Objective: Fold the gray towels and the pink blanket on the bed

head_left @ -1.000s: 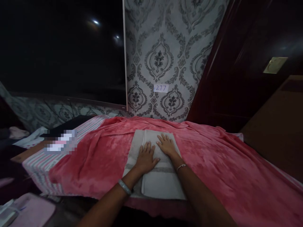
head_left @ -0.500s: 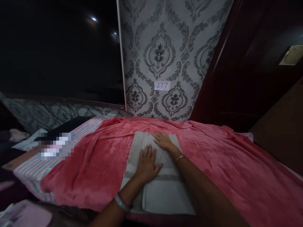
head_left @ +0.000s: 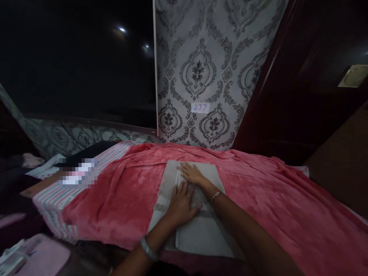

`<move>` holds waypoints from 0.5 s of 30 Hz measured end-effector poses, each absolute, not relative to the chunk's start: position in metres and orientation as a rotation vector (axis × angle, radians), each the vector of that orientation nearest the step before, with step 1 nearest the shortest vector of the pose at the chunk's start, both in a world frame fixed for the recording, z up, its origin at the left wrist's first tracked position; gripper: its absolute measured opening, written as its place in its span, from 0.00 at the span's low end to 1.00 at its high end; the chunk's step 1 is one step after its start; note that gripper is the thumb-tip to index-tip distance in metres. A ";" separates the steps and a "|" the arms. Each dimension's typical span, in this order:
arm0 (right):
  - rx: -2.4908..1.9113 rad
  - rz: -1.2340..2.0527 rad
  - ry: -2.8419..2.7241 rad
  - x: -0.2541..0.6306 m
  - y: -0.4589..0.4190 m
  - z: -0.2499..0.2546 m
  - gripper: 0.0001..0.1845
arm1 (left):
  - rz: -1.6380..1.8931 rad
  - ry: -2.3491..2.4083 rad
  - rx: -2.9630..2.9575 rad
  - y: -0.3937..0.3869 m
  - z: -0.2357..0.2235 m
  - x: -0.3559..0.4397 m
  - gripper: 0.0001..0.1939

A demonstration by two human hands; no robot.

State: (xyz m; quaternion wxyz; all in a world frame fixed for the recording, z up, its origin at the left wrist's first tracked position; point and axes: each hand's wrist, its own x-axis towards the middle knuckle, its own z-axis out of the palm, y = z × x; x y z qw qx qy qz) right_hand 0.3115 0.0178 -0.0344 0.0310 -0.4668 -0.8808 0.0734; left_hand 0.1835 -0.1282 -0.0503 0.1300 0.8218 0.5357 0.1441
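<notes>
A folded grey towel [head_left: 201, 235] with a darker band across it lies on a pink plush blanket [head_left: 120, 203]. A lengthwise fold edge runs down the towel, left of its middle. My left hand [head_left: 181, 207] lies flat on the towel's middle, its fingers loosely spread over the fold edge and its thumb out to the right. Farther up, my right hand [head_left: 192, 174] rests flat near the towel's far end, fingertips at the fold edge. Neither hand grips anything; both press on the cloth from above.
Behind the blanket stands a patterned wall with a paper label [head_left: 200, 107] reading 277. A large dark screen [head_left: 80, 69] fills the upper left. Striped cloth [head_left: 51, 197] shows beside the blanket. At lower left is a pink item [head_left: 47, 253].
My right hand has slid left across the towel toward the fold edge. My left hand stays at about the same spot. The view has shifted slightly left.
</notes>
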 end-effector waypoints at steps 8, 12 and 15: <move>-1.564 0.280 -2.667 0.295 0.044 -0.044 0.30 | 0.379 1.392 2.466 -0.174 -0.072 0.175 0.41; -1.594 0.277 -2.621 0.294 0.051 -0.040 0.31 | 0.412 1.378 2.441 -0.171 -0.070 0.173 0.42; -1.652 0.312 -2.581 0.298 0.058 -0.033 0.32 | 0.470 1.357 2.434 -0.171 -0.071 0.172 0.41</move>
